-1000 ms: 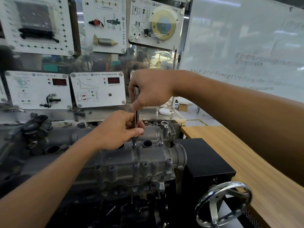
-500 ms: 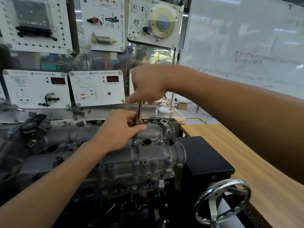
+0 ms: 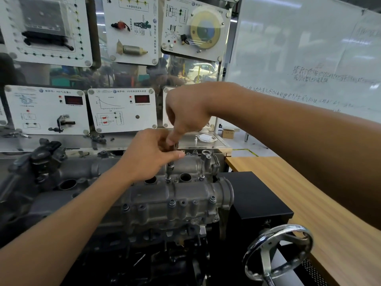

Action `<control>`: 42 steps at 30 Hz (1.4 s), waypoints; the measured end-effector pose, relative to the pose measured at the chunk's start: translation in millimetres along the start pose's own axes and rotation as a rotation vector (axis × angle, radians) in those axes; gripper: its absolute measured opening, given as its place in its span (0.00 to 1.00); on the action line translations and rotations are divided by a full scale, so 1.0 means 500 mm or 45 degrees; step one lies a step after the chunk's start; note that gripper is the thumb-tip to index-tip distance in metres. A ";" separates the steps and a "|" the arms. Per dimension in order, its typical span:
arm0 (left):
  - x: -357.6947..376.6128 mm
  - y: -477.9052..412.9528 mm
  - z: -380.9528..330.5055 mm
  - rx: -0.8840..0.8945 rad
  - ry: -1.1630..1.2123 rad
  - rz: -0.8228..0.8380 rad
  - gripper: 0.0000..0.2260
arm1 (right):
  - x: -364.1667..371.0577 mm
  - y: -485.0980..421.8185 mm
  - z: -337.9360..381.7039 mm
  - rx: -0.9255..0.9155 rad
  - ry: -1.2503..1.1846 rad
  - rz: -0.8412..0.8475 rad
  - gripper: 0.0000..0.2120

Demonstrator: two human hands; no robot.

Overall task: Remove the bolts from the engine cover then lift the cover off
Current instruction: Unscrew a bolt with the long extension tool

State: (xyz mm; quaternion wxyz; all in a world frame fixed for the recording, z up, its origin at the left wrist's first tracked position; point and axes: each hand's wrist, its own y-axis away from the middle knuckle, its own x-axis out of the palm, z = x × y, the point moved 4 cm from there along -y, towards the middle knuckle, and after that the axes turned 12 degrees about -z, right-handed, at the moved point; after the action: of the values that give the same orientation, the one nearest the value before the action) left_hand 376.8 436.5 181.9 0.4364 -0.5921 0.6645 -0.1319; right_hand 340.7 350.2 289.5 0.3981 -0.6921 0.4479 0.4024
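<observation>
Together, left hand (image 3: 150, 156) curled round slim steel driver (image 3: 171, 167), right hand (image 3: 185, 112) pinching its top, ribbed grey cast cover (image 3: 175, 196) beneath.

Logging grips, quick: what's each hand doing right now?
Left hand: grips the driver by its shaft.
Right hand: fingers pinch the driver's top end.

Hands: two, left hand (image 3: 150, 155) and right hand (image 3: 185, 114). Socket driver (image 3: 170, 167): one. Engine cover (image 3: 175, 193): one; round openings (image 3: 185, 177) on top: three. Handwheel (image 3: 286, 227), near right: one. Instrument panels (image 3: 121, 110), far: six. Whiteboard (image 3: 299, 48), far right: one.
</observation>
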 end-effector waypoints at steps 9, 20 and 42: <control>0.002 0.002 0.007 -0.044 0.276 0.412 0.12 | -0.006 0.001 0.007 -0.076 -0.012 -0.016 0.08; 0.017 -0.002 0.008 -0.035 0.191 0.414 0.12 | -0.013 0.000 0.021 -0.065 0.095 0.038 0.11; -0.118 0.017 0.082 -0.132 -0.018 0.350 0.04 | -0.057 -0.055 0.099 -0.191 -0.302 -0.260 0.08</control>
State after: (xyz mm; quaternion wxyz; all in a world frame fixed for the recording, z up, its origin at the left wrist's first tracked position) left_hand 396.4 505.8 177.2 0.4238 -0.5182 0.7422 -0.0323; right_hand 348.7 411.5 303.1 0.4342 -0.7094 0.2939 0.4711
